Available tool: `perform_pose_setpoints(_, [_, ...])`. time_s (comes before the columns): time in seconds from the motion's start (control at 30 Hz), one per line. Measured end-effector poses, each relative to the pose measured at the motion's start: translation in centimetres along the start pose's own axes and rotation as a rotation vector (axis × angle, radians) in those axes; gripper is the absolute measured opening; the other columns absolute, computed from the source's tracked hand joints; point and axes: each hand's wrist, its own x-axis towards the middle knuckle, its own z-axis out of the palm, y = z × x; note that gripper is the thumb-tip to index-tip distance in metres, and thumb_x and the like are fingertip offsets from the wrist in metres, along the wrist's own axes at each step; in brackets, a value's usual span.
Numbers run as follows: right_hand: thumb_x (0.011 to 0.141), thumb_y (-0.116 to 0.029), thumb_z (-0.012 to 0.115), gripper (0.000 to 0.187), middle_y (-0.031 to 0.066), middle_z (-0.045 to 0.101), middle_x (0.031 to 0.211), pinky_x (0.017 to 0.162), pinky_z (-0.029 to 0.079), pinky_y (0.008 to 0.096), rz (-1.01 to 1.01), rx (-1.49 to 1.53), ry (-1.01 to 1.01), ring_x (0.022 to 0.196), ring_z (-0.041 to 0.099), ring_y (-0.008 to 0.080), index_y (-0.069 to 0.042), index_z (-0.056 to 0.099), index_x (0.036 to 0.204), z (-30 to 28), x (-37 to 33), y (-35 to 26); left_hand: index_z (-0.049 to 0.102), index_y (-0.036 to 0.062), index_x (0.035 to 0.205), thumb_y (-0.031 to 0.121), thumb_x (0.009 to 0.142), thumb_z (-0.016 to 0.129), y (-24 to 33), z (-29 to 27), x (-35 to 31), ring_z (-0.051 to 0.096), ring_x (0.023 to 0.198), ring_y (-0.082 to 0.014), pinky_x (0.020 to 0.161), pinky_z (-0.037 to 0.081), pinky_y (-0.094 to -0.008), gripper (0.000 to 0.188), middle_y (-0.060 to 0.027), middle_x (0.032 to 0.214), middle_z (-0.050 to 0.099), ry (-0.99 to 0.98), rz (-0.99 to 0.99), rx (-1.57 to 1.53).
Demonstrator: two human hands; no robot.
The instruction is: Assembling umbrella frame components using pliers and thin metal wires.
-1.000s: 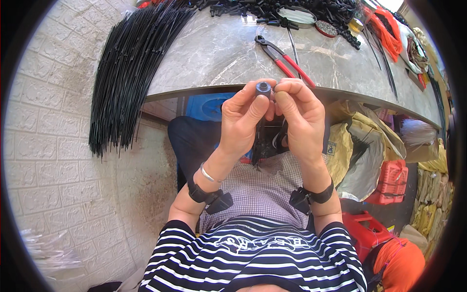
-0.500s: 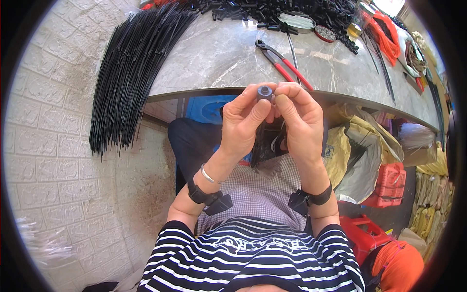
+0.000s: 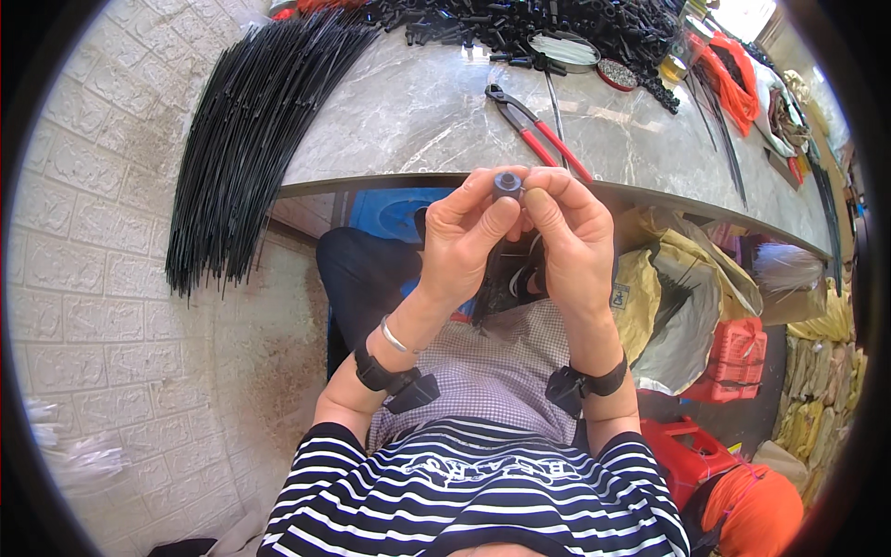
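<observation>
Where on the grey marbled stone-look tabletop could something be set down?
Bare patches of the tabletop: between the sheaf of thin black strands and the red-handled pliers; and right of those pliers, before the loose black strands. The far side is crowded with heaped small black tubular parts.

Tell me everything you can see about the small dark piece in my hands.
The small piece is black with a bluish sheen and looks like smooth plastic. A narrower round collar rises from its wider body; the darker centre may be a hole. The collared end faces up toward the camera. Your left hand pinches it, and your right hand is at its right side, though contact is unclear. It is held near the table, its lower part hidden.
</observation>
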Motion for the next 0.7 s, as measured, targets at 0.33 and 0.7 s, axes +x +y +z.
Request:
perform_pose_setpoints(0.33, [0.091, -0.002, 0.057, 0.010, 0.0062, 0.061, 0.088, 0.063, 0.047, 0.0226, -0.021, -0.033, 0.032, 0.068, 0.057, 0.0109, 0.005, 0.060, 0.098, 0.19, -0.40, -0.23, 0.060, -0.0010, 0.116, 0.012, 0.091, 0.062, -0.16, -0.08, -0.15, 0.051, 0.075, -0.0053, 0.066, 0.043, -0.0186, 0.028, 0.0014, 0.094, 0.057, -0.010, 0.005, 0.023])
perform_pose_setpoints(0.7, [0.091, -0.003, 0.058, 0.010, 0.0057, 0.062, 0.087, 0.063, 0.047, 0.0224, 0.012, -0.051, 0.038, 0.067, 0.057, 0.0105, 0.004, 0.061, 0.098, -0.01, -0.32, -0.19, 0.060, -0.0013, 0.115, 0.011, 0.091, 0.062, -0.36, -0.14, -0.20, 0.050, 0.074, -0.0049, 0.067, 0.042, -0.0182, 0.028, 0.0016, 0.093, 0.057, -0.014, 0.016, 0.003])
